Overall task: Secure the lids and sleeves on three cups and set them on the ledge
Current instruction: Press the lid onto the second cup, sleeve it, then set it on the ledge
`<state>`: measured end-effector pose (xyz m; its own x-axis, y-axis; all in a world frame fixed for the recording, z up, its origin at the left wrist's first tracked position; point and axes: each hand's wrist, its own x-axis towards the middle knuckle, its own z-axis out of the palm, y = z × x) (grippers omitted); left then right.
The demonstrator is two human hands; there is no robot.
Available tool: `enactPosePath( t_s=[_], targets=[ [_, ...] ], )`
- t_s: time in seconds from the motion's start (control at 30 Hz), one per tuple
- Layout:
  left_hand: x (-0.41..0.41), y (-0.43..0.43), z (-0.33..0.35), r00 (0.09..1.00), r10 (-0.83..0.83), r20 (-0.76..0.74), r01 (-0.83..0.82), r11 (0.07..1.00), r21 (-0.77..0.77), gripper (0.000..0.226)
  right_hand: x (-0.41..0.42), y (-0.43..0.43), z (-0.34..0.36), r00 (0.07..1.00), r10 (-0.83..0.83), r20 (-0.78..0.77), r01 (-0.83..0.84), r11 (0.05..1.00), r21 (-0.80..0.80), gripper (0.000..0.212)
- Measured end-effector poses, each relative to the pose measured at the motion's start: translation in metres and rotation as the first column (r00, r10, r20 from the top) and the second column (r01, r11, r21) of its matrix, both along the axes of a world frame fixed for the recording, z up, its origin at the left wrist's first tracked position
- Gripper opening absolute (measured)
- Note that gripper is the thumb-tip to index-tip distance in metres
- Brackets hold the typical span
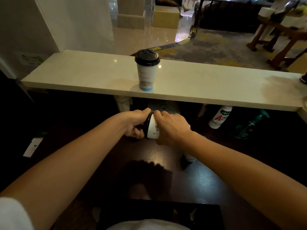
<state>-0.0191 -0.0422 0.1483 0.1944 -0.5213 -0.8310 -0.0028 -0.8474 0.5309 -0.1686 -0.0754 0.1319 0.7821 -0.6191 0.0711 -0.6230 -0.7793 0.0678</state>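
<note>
One white paper cup (pixel 147 75) with a black lid and a printed sleeve stands upright on the pale stone ledge (pixel 83 75). Below the ledge, over the dark table, I hold a second white cup (pixel 153 128) tipped on its side, lid end pointing left. My left hand (pixel 135 124) grips its black lid (pixel 148 123). My right hand (pixel 171 127) wraps the cup body. A third cup (pixel 188 157) lies partly hidden under my right forearm.
A white drink bottle with red letters (pixel 219 118) and a green spray bottle (pixel 249 125) stand under the ledge at the right. A white card (pixel 31 147) lies at the left. A black box (pixel 157 213) sits at the near table edge.
</note>
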Motion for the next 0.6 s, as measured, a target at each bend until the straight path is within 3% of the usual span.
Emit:
enactPosePath(
  t_s=[0.17,0.27,0.37,0.47,0.6],
  targets=[
    [0.0,-0.003,-0.008,0.994,0.008,-0.11,0.006,0.991,0.13,0.065,-0.002,-0.001,-0.015,0.997,0.042,-0.059,-0.047,0.995,-0.084,0.074],
    [-0.008,0.0,-0.011,1.0,0.011,-0.012,-0.011,1.0,-0.021,0.06,-0.008,-0.002,-0.019,1.0,0.002,0.015,-0.001,0.998,-0.061,0.075],
    [-0.017,0.004,-0.016,0.967,-0.005,0.253,0.071,0.965,-0.252,0.058,-0.012,0.0,-0.023,0.962,-0.147,0.232,0.103,0.977,0.188,0.078],
    [-0.02,0.011,-0.021,0.87,0.048,0.491,0.196,0.879,-0.434,0.051,-0.013,0.004,-0.025,0.809,-0.37,0.456,0.068,0.831,0.553,0.077],
    [-0.02,0.021,-0.033,0.923,0.202,0.327,0.079,0.734,-0.675,0.039,-0.01,0.005,-0.032,0.651,-0.547,0.527,-0.056,0.658,0.751,0.081]
  ],
)
